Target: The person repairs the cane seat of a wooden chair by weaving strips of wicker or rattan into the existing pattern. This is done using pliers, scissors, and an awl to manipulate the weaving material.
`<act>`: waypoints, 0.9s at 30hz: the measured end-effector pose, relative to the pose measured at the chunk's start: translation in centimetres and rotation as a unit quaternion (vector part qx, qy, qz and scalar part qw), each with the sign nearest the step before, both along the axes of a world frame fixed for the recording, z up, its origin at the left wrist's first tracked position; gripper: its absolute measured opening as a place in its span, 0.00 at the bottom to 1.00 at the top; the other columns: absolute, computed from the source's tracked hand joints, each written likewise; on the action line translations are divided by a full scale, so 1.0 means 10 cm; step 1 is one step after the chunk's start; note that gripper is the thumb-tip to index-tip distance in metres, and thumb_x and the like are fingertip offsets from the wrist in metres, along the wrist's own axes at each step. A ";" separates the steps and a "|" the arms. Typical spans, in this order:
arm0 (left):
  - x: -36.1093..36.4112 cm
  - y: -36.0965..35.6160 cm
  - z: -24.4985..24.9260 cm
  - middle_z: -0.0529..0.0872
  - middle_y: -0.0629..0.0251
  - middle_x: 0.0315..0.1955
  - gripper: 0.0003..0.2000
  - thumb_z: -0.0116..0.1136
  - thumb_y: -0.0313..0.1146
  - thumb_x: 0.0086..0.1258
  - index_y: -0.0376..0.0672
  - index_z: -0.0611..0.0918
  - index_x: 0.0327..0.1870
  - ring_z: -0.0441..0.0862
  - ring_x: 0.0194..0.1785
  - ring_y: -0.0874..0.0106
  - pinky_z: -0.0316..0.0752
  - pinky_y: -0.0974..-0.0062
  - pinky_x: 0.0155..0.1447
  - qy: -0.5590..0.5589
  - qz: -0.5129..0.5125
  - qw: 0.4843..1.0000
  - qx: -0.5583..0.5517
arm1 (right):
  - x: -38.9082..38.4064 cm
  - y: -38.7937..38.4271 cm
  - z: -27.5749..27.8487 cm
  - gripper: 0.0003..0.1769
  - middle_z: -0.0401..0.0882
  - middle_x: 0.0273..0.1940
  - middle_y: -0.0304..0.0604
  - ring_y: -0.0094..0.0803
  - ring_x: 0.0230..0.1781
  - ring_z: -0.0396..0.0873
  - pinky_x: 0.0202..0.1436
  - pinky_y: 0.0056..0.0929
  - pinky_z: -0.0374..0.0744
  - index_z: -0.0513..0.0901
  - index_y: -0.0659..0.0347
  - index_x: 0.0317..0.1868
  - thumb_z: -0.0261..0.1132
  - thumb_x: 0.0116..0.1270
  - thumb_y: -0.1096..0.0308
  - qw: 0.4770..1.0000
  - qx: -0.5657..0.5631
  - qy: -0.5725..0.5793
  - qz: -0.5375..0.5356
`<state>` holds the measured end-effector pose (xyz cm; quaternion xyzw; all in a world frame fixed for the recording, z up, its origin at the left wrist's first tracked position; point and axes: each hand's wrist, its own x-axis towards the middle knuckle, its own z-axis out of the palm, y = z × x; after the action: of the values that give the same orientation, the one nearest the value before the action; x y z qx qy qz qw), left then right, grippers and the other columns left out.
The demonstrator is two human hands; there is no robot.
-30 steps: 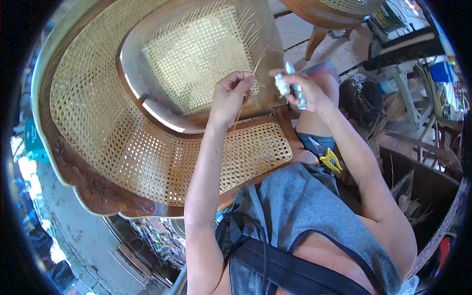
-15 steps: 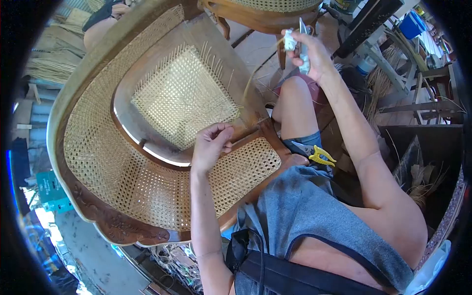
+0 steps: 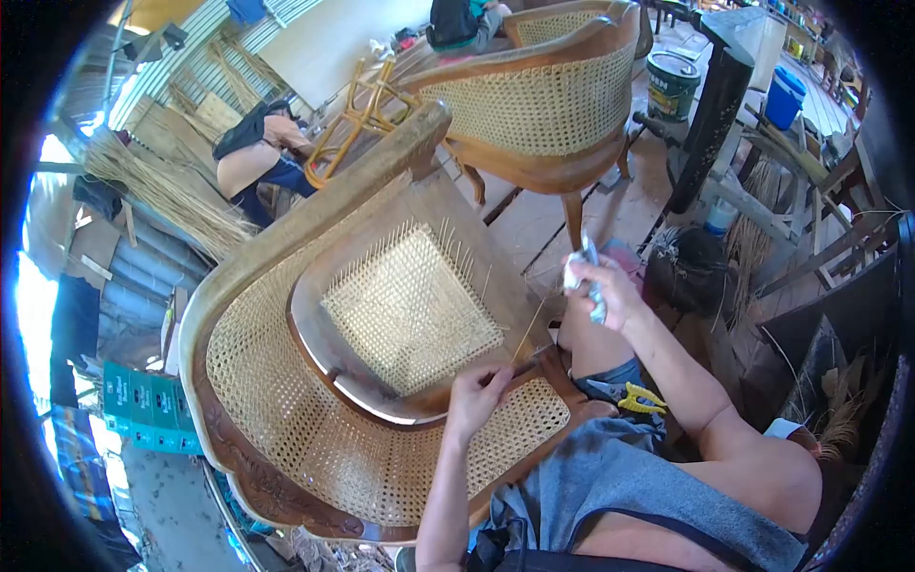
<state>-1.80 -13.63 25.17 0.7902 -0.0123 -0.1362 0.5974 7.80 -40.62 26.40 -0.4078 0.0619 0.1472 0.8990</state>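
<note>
A wooden armchair frame (image 3: 238,515) with woven cane sides lies in front of me. In its seat opening, a woven cane panel (image 3: 410,310) has loose strand ends sticking out along its far edges. My left hand (image 3: 477,398) is closed in a pinch above the near armrest, fingertips at one end of a thin cane strand (image 3: 530,332). That strand rises toward my right hand (image 3: 612,291), which is closed around a knife (image 3: 589,253) with its blade pointing up. Something white is wrapped at the thumb. Yellow-handled pruning shears (image 3: 640,398) rest by my thigh.
Another cane-backed chair (image 3: 538,110) stands beyond. A person (image 3: 262,157) bends near a rattan frame (image 3: 357,119) at the far left. Bundles of cane strands (image 3: 162,191), a paint bucket (image 3: 673,84) and a dark post (image 3: 710,114) stand around. A green box (image 3: 148,405) is at left.
The view has tilted up, showing more of the room. My right hand, with the knife, has come down closer to my left hand. The strand between them now looks straighter.
</note>
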 end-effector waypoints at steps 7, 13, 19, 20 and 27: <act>-0.04 -0.13 0.00 0.79 0.73 0.22 0.08 0.59 0.31 0.72 0.35 0.85 0.43 0.73 0.21 0.85 0.68 0.85 0.23 0.014 0.108 0.990 -0.085 | -0.18 0.14 0.03 0.19 0.83 0.35 0.39 0.17 0.22 0.75 0.16 0.15 0.68 0.79 0.60 0.53 0.70 0.63 0.67 0.989 -0.102 -0.007 0.106; 0.04 -0.33 -0.19 0.83 0.71 0.26 0.07 0.57 0.26 0.72 0.34 0.85 0.43 0.76 0.25 0.83 0.73 0.82 0.28 -0.147 0.073 0.986 0.016 | -0.60 0.56 -0.22 0.14 0.80 0.30 0.36 0.18 0.16 0.71 0.15 0.16 0.68 0.80 0.61 0.44 0.71 0.64 0.62 0.975 -0.065 0.012 0.211; 0.02 -0.52 -0.07 0.84 0.63 0.25 0.05 0.57 0.24 0.69 0.31 0.83 0.38 0.78 0.27 0.82 0.74 0.79 0.31 -0.130 0.033 0.987 0.087 | -0.54 0.61 -0.34 0.15 0.77 0.28 0.35 0.17 0.17 0.73 0.15 0.16 0.69 0.75 0.60 0.43 0.68 0.68 0.59 0.983 -0.138 0.003 0.122; 0.04 -0.55 -0.08 0.84 0.63 0.25 0.04 0.57 0.23 0.69 0.32 0.82 0.38 0.78 0.27 0.82 0.75 0.79 0.32 -0.146 0.034 0.984 0.094 | -0.50 0.62 -0.43 0.14 0.77 0.28 0.36 0.17 0.17 0.73 0.15 0.17 0.69 0.73 0.59 0.42 0.67 0.69 0.59 0.987 -0.125 0.007 0.104; 0.11 -0.71 -0.08 0.84 0.57 0.22 0.05 0.58 0.27 0.69 0.34 0.81 0.38 0.81 0.24 0.74 0.76 0.72 0.32 -0.175 0.012 0.981 0.086 | -0.28 0.66 -0.64 0.20 0.76 0.21 0.39 0.25 0.17 0.74 0.19 0.29 0.71 0.73 0.62 0.42 0.68 0.67 0.54 0.797 -0.472 -0.309 -0.215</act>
<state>-0.68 -20.74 24.40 0.8506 -0.0957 0.0109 0.5170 4.96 -34.01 19.98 -0.7814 -0.0711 -0.2316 0.5751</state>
